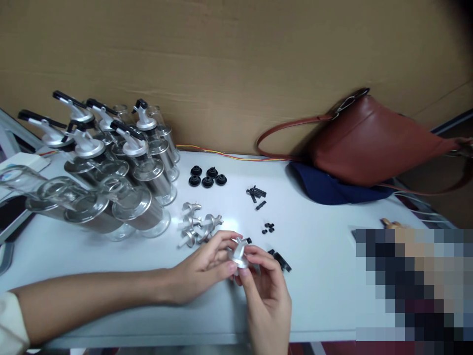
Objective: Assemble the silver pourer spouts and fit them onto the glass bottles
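Gripping silver spout (241,252) in fingers of left hand (201,276) and right hand (266,291), above surface (325,286) at six o'clock. Leaning long axis toward one o'clock; can't judge exact contacts. Note black parts (284,262) at three o'clock, nearer right hand.

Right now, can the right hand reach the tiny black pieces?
Probably yes: the tiny black pieces lie just beyond the right hand, and nothing seems to stand between. It is holding the silver spout, though, so would likely need to let go.
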Demonstrator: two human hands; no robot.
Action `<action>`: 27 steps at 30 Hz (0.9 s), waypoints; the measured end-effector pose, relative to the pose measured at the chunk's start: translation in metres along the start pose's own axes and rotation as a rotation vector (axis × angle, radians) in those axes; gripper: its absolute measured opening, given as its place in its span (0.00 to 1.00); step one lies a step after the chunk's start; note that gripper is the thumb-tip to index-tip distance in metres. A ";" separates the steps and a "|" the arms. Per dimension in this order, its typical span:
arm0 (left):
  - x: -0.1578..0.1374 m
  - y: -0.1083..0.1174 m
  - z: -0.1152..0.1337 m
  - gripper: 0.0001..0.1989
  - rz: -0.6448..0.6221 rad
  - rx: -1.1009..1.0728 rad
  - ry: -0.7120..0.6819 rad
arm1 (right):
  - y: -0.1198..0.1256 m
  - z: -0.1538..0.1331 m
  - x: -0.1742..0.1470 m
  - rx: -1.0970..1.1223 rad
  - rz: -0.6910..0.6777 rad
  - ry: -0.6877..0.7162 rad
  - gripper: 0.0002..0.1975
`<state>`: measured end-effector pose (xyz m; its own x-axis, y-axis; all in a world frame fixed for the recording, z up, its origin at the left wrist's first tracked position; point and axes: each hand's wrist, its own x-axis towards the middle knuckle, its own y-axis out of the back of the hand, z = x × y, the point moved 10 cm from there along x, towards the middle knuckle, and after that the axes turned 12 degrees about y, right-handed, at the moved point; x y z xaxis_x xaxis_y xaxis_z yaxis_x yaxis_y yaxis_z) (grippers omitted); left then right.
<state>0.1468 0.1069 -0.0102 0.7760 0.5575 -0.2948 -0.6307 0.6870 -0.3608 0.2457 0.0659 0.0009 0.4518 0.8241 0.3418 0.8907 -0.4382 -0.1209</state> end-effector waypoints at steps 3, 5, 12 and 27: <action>0.002 0.001 -0.002 0.17 0.013 -0.017 0.003 | 0.002 0.001 -0.001 0.036 0.021 -0.013 0.05; 0.003 0.005 -0.004 0.14 0.046 -0.014 -0.002 | 0.002 0.003 -0.002 0.033 -0.006 -0.018 0.06; -0.001 0.014 -0.005 0.13 0.159 0.059 0.005 | -0.005 -0.001 -0.005 -0.081 -0.165 0.083 0.16; -0.009 -0.001 0.068 0.14 0.346 1.269 -0.118 | 0.012 0.015 -0.012 -0.039 -0.077 -0.052 0.12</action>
<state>0.1402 0.1331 0.0534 0.6122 0.7841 -0.1015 -0.4058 0.4218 0.8108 0.2518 0.0560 -0.0183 0.3846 0.8729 0.3001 0.9209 -0.3853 -0.0596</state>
